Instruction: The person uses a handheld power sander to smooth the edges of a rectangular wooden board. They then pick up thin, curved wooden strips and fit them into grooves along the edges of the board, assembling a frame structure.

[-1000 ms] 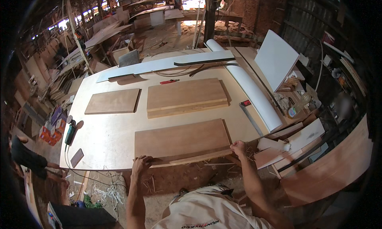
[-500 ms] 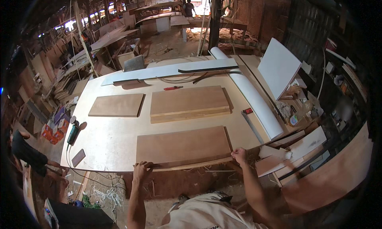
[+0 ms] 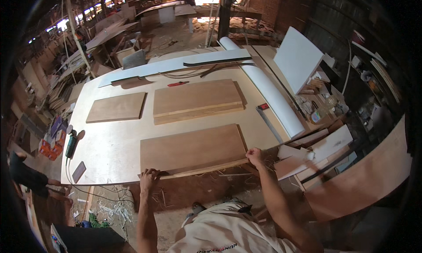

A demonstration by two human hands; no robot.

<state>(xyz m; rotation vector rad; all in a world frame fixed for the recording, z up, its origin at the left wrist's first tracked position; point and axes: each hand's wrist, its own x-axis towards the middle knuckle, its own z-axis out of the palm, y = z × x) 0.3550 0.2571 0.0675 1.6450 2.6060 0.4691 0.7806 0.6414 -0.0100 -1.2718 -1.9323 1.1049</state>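
Note:
A brown rectangular wooden panel (image 3: 193, 149) lies flat at the near edge of the large pale worktable (image 3: 107, 152). At its near left corner, my left hand (image 3: 149, 179) has its fingers bent over the edge, the thumb side toward the panel. My right hand (image 3: 254, 156) is closed in a pinch by the near right corner; whatever is between those fingertips is too small to make out. Beyond lie two stacked panels (image 3: 195, 97), and a smaller single panel (image 3: 116, 107) rests to their left.
An angle grinder (image 3: 70, 145) with a cord and a small dark block (image 3: 79, 172) are on the table's left. Red pliers-like tool (image 3: 177, 83), a metal square (image 3: 269, 124), a white roll (image 3: 268, 92) and a long white board (image 3: 171, 65) lie farther off. A person (image 3: 26, 174) is at left.
My view has shifted, so the table and panels sit higher and more to the left in the picture. Both hands stay at the near corners of the panel, with little visible change in grip.

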